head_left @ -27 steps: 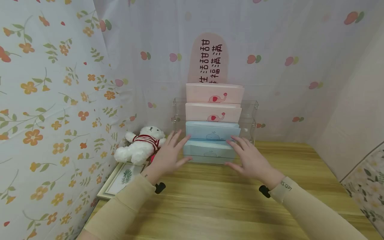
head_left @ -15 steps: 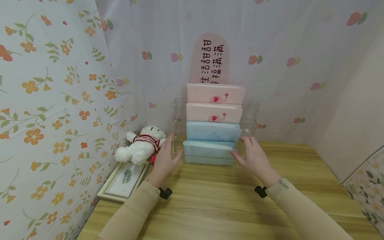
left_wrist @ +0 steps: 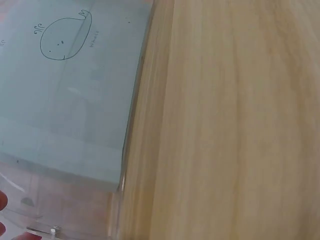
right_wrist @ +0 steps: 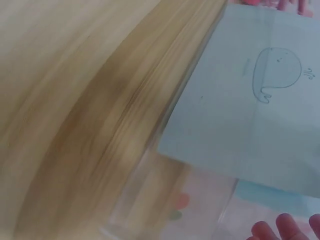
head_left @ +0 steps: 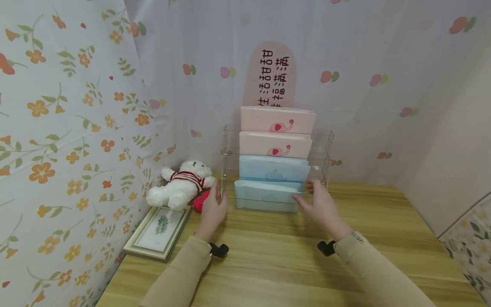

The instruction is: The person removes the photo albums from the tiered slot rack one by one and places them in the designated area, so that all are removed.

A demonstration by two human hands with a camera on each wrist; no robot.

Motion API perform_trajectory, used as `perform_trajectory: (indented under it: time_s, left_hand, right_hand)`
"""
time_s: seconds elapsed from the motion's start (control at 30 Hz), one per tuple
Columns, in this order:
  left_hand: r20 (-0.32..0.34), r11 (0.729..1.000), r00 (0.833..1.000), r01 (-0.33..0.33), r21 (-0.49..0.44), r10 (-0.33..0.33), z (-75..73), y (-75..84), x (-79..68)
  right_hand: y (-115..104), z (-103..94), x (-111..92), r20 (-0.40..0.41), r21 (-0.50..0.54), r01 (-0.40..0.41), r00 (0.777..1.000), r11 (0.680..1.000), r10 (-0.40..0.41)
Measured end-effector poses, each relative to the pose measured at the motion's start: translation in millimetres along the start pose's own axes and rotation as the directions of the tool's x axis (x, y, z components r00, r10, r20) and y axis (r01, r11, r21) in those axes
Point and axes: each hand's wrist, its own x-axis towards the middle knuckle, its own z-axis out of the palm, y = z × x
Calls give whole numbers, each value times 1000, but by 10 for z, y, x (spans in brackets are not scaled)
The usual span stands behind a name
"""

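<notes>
A clear plastic rack (head_left: 325, 140) stands on the table with cards or folders in stepped tiers. The front pale blue folder (head_left: 268, 199) bears a whale drawing, and a second blue folder (head_left: 274, 168) stands behind it. Two pink folders with red elephants, the lower one (head_left: 268, 145) and the upper one (head_left: 261, 118), rise above. My left hand (head_left: 213, 211) is at the rack's lower left side; its fingertips show by the rack corner in the left wrist view. My right hand (head_left: 322, 209) is at the front folder's right edge, fingers loosely bent, thumb tip by the folder's corner.
Left of the rack lies a white teddy bear (head_left: 172, 195) in a striped top, beside a red ball-like thing (head_left: 199, 202). A picture frame (head_left: 153, 232) lies flat on the wooden table (head_left: 276, 264). Patterned curtains (head_left: 353, 102) hang behind and to the left.
My left hand has moved left, off the front of the blue folders to the rack's side. My right hand has moved to the right edge, its fingers now more bent.
</notes>
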Motion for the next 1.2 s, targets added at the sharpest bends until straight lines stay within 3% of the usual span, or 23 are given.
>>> perform_trajectory:
  time_s: [0.1, 0.17, 0.23, 0.33, 0.4, 0.47, 0.53, 0.73, 1.0, 1.2]
  left_hand:
    - [-38, 1000, 999, -7, -18, 6, 45, -49, -20]
    - [-81, 998, 995, -55, -27, 53, 123, -238, 26]
    - [-95, 999, 995, -40, -35, 37, 142, -237, 21]
    - [-130, 998, 991, -46, -31, 42, 217, -391, 62]
    - [-129, 999, 992, -7, -35, 2, 216, -315, 17]
    - [-132, 999, 991, 6, -50, -12, 249, -352, 11]
    - [-112, 993, 992, 50, -109, -63, 247, -312, -25]
    - [-53, 941, 974, 197, -276, -220, 237, -292, -61]
    - [-65, 948, 973, 199, -249, -221, 218, -225, -80]
    - [-66, 951, 974, 197, -238, -219, 257, -291, -75]
  right_hand:
    - [-25, 22, 17, 28, 64, -50, 998, 997, 48]
    - [-53, 38, 21, 46, 105, -82, 996, 991, 78]
    - [-88, 57, 31, 59, 142, -110, 993, 984, 103]
    - [-128, 96, 53, 61, 186, -123, 992, 975, 113]
    - [-141, 129, 74, 42, 209, -119, 993, 971, 113]
    - [-141, 168, 93, 15, 224, -111, 994, 968, 111]
    - [-137, 209, 111, -9, 239, -104, 994, 965, 110]
    - [-119, 326, 166, -15, 267, -93, 995, 959, 101]
    - [-118, 383, 252, -13, 331, -92, 995, 939, 103]
    - [-31, 411, 266, 54, 396, -176, 984, 901, 169]
